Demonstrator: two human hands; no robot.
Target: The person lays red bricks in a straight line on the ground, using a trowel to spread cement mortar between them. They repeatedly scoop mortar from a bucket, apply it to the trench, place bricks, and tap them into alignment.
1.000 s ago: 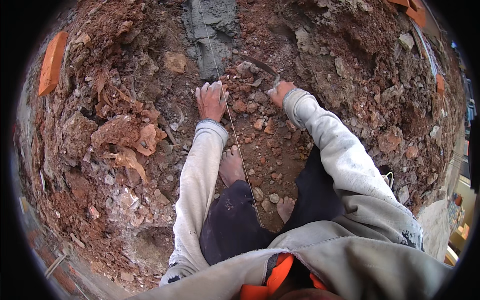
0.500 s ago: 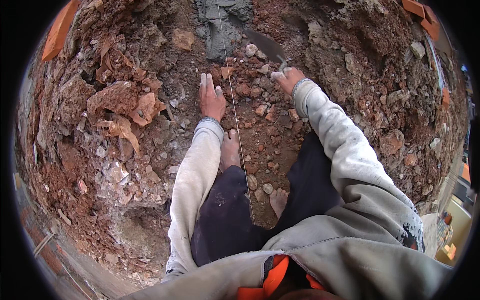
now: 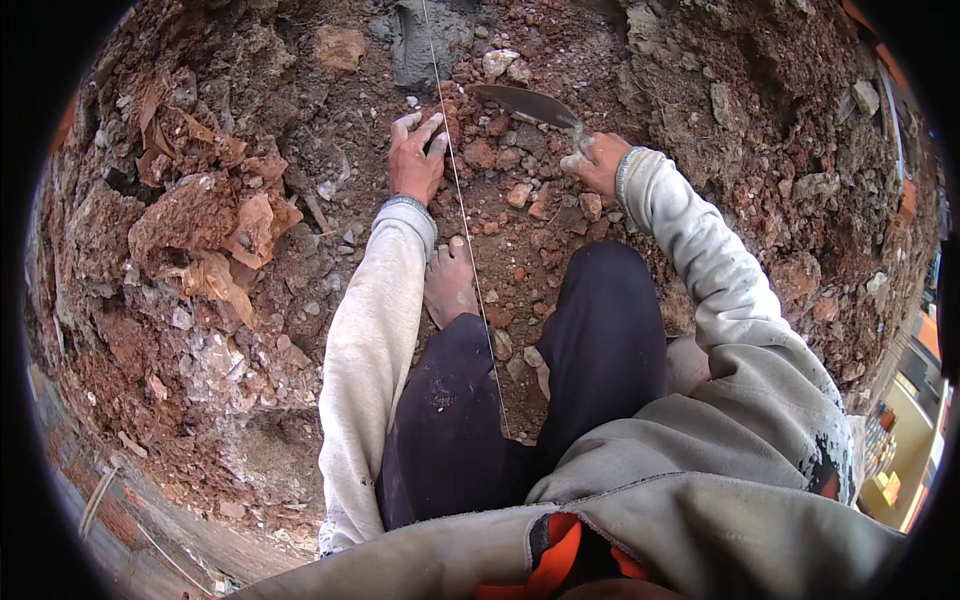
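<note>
My right hand (image 3: pixel 600 160) grips the handle of a metal trowel (image 3: pixel 525 102), its blade pointing left over loose reddish rubble. My left hand (image 3: pixel 415 155) has bent, slightly parted fingers over the soil, just left of a taut white string (image 3: pixel 456 180). That string runs lengthwise down the narrow strip of broken stones and earth (image 3: pixel 515 240). A grey band of wet-looking mortar (image 3: pixel 420 50) lies beyond my hands at the top. My bare foot (image 3: pixel 448 285) is beside the string, below my left hand.
Rough banks of soil and broken chunks (image 3: pixel 190 230) rise on both sides, with crumpled brown material (image 3: pixel 215 280) on the left. Orange bricks (image 3: pixel 905 200) show near the right rim, and a concrete and brick edge (image 3: pixel 115 520) at the lower left.
The trowel blade has swung from a raised angle to flatter, and my right hand has moved right. My left fingers have bent. My right leg has come forward, and the view has shifted.
</note>
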